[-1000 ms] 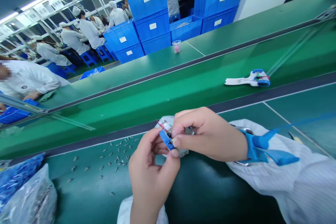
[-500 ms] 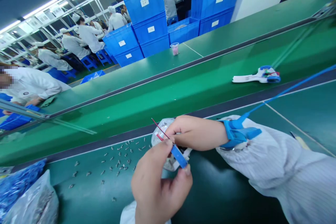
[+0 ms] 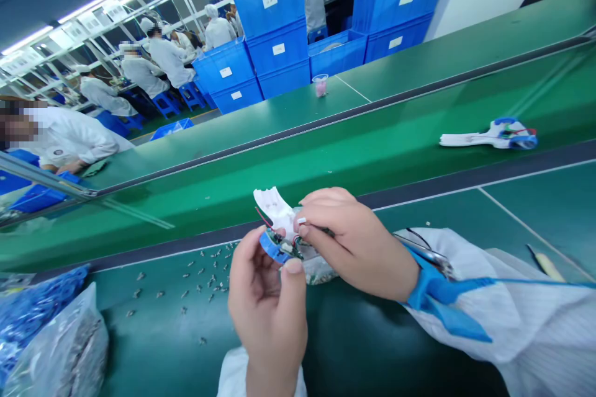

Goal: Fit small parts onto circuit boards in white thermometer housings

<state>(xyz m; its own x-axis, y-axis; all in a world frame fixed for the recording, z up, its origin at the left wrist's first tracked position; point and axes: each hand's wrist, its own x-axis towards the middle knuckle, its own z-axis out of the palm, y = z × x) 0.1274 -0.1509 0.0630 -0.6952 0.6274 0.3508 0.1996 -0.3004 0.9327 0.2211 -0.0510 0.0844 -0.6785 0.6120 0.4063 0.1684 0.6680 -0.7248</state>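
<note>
My left hand (image 3: 270,304) is closed around a blue-rimmed housing (image 3: 275,249) with a green circuit board in it, thumb below and fingers behind. A white plastic handle shell (image 3: 275,206) stands up just behind the housing; whether the two are joined I cannot tell. One thin red wire (image 3: 263,217) sticks out on the left. Thumb and forefinger of my right hand (image 3: 358,239) pinch a small white piece (image 3: 302,221), perhaps a connector, close to the shell. Under both hands lies a clear plastic bag (image 3: 321,270), partly hidden.
Several small metal parts (image 3: 214,279) lie scattered on the green bench. Bags (image 3: 60,347) fill the left corner. Another white-and-blue unit (image 3: 488,135) rests on the green belt (image 3: 223,183). A pen-like tool (image 3: 547,263) lies right. Beyond are blue crates (image 3: 282,49) and co-workers.
The blue housing has turned so its circuit board shows, and the white handle shell has come into view upright. My right hand has drawn back rightward and now pinches a small white piece.
</note>
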